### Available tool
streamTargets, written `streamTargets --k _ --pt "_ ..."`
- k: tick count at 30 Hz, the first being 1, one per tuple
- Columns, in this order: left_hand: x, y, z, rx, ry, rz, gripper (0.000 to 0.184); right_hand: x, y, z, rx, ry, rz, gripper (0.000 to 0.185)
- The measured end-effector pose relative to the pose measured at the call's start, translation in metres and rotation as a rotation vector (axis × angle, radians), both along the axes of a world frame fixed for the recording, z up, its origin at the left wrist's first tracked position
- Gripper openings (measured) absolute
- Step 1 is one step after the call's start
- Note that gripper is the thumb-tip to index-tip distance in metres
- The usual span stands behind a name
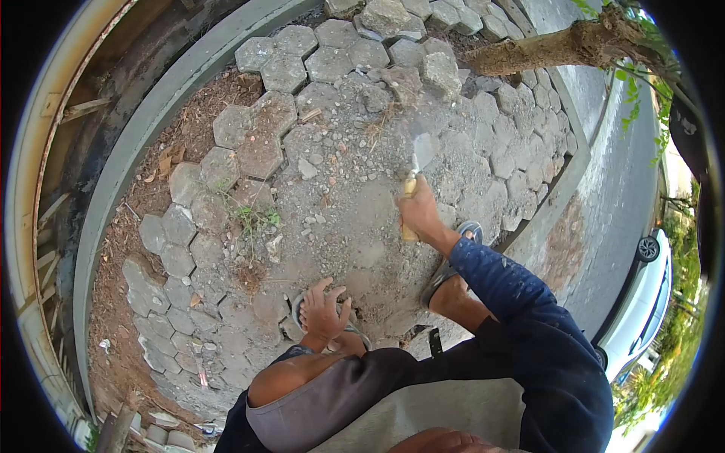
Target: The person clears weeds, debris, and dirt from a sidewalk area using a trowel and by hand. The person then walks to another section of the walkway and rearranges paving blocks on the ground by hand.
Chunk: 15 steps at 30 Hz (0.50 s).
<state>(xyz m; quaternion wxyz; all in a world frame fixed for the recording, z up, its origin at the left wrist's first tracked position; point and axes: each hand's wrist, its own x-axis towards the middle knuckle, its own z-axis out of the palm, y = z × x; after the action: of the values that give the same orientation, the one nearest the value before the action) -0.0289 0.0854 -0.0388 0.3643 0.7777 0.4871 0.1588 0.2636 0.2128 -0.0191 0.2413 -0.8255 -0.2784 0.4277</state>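
Observation:
My right hand [424, 211] is closed around the pale yellow handle of a trowel [424, 149]. The trowel's grey blade points away from me, over the dusty, gravel-strewn ground [362, 189]; whether it touches the ground I cannot tell. My left hand [323, 311] holds nothing, its fingers apart, just above my left sandal [297, 309]. My right foot wears a sandal [470, 230] close to my right wrist. Hexagonal paving blocks [257, 124] lie around the gravel patch, many of them coated in dust.
Loose blocks [440, 75] are heaped at the far side beside a tree trunk [559, 49]. A concrete curb [113, 181] curves along the left, near a rusty metal structure [34, 196]. On the right are a road [604, 219] and a parked white car [638, 306].

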Motion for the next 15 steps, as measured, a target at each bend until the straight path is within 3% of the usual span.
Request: streamTargets --k 1,3,5,9,11,15 --pt "-0.002 -0.003 0.001 -0.004 0.003 -0.002 0.032 -0.010 -0.001 0.002 -0.004 0.003 -0.002 0.038" --pt "0.000 0.000 -0.002 0.029 -0.010 -0.009 0.031 -0.023 0.008 0.007 0.091 -0.204 0.425 0.045" --pt "-0.002 -0.001 -0.003 0.020 -0.006 -0.009 0.031 -0.018 0.015 0.015 0.035 -0.139 0.513 0.049" --pt "-0.004 -0.001 -0.004 -0.012 -0.014 0.012 0.029 0.013 0.042 0.017 0.052 -0.458 0.284 0.045" --pt "-0.005 -0.001 -0.004 -0.002 -0.022 0.019 0.029 0.038 0.059 -0.008 0.049 -0.485 0.098 0.043" --pt "-0.004 0.000 -0.005 0.010 -0.033 0.011 0.027 0.029 0.082 -0.024 0.106 -0.297 0.048 0.042"
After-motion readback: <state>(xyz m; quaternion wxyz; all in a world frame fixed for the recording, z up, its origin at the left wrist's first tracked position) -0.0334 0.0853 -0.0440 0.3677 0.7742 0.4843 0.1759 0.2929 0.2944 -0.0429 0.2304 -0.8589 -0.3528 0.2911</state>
